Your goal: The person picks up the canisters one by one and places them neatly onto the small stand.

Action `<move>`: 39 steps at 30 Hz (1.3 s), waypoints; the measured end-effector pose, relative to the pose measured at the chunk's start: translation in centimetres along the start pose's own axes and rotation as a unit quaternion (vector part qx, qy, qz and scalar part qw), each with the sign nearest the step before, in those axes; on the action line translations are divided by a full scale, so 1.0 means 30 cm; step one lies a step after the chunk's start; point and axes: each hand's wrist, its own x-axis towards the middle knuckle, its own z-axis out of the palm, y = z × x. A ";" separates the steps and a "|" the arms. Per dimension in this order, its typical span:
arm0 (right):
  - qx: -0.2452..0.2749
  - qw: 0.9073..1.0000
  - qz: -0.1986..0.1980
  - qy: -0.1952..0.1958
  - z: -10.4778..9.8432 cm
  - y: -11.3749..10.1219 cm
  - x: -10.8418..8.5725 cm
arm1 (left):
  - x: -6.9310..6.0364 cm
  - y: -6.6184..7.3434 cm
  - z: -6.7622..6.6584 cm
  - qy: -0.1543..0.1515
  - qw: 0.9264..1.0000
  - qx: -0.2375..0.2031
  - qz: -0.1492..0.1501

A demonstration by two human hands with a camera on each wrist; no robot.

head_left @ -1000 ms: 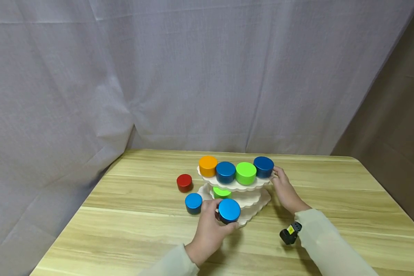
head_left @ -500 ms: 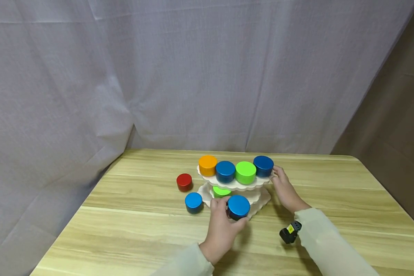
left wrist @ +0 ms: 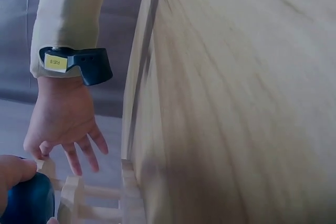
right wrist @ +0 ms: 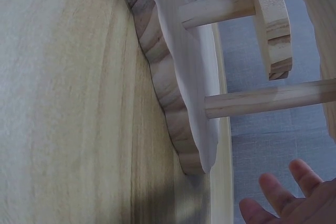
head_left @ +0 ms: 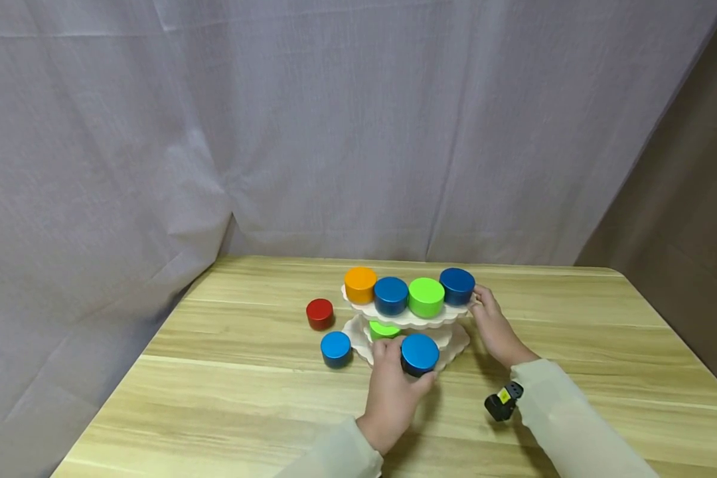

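Observation:
My left hand (head_left: 392, 397) grips a round blue tin (head_left: 419, 353) between thumb and fingers, in front of a tiered wooden stand (head_left: 416, 320) with scalloped shelves. In the left wrist view, part of that tin shows beside the stand's boards. My right hand (head_left: 497, 332) pinches the right end of the top shelf, next to a dark blue tin (head_left: 457, 286); its other fingers (right wrist: 276, 193) extend loosely below. Also on the top shelf are an orange tin (head_left: 360, 285), another blue tin (head_left: 391, 296) and a green tin (head_left: 427, 297). A lower green tin (head_left: 385, 330) is partly hidden.
Left of the stand, a red tin (head_left: 320, 314) and a smaller-looking blue tin (head_left: 336, 349) stand on the wooden table (head_left: 227, 385). A grey curtain (head_left: 334, 133) hangs behind the table. A black wrist camera (head_left: 503, 402) sits at the right cuff.
My left hand has carried the blue tin to the right and slightly farther back, in front of the lower shelves. The right hand has stayed at the top shelf's end.

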 end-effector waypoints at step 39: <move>0.009 1.000 -0.013 0.006 0.007 0.010 0.000 | 0.008 0.004 0.070 0.085 0.992 0.047 0.082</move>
